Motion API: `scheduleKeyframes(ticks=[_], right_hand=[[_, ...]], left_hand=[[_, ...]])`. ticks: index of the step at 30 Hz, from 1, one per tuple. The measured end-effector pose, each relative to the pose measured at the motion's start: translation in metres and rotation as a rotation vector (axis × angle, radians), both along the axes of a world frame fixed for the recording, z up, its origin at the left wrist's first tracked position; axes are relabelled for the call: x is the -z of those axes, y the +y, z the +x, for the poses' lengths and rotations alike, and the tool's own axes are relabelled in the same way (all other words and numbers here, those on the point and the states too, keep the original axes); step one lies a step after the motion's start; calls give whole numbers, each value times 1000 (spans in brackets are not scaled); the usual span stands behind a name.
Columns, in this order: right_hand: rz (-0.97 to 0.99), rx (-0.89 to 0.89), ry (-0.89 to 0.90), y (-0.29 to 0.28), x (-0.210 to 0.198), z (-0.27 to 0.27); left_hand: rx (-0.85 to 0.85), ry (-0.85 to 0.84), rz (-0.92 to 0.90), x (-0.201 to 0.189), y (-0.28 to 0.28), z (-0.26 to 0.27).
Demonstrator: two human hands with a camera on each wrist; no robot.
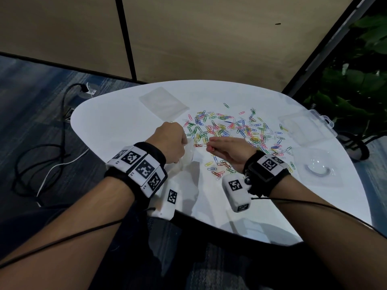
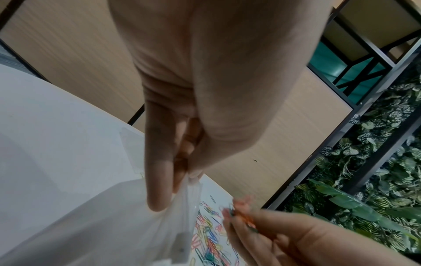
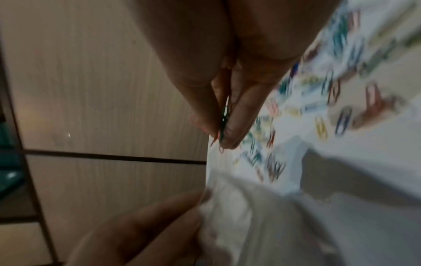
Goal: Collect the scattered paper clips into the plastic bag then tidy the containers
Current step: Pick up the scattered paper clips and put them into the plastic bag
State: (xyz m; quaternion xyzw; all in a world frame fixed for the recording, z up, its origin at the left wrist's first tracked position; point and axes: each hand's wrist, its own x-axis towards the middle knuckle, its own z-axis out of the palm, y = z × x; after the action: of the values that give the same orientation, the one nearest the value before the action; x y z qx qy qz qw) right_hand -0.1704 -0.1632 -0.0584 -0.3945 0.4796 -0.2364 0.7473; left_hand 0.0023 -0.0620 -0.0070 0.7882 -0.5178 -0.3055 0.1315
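Observation:
Colourful paper clips [image 1: 234, 128] lie scattered across the middle of the white table [image 1: 109, 114]. My left hand [image 1: 170, 141] pinches the rim of a clear plastic bag [image 1: 186, 158] between thumb and fingers [image 2: 159, 180], and the bag [image 2: 145, 228] hangs below it. My right hand [image 1: 228, 149] is just right of the bag's mouth and pinches a few paper clips [image 3: 224, 115] between thumb and fingertips [image 3: 237, 129]. More clips [image 1: 217, 166] lie under the right palm. The right wrist view is blurred.
A second flat plastic bag [image 1: 163, 101] lies at the table's far left. A clear hinged box [image 1: 307, 128] and a round clear container [image 1: 318, 166] sit at the right edge. Cables [image 1: 41, 155] run over the floor at left; plants [image 1: 356, 80] stand at right.

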Motion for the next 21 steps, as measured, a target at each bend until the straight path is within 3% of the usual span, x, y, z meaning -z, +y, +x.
scheduleKeyframes(ticks=[2, 10, 13, 18, 21], right_hand=[[77, -50, -75, 12, -4, 10], [8, -215, 47, 36, 4, 39], [-162, -271, 172, 36, 6, 41], [-625, -478, 510, 31, 10, 40], [-733, -612, 552, 31, 2, 41]], left_hand=[[2, 13, -26, 1, 0, -3], [38, 60, -95, 3, 3, -8], [25, 75, -104, 5, 3, -7], [44, 68, -110, 4, 3, -5], [33, 60, -106, 2, 4, -5]])
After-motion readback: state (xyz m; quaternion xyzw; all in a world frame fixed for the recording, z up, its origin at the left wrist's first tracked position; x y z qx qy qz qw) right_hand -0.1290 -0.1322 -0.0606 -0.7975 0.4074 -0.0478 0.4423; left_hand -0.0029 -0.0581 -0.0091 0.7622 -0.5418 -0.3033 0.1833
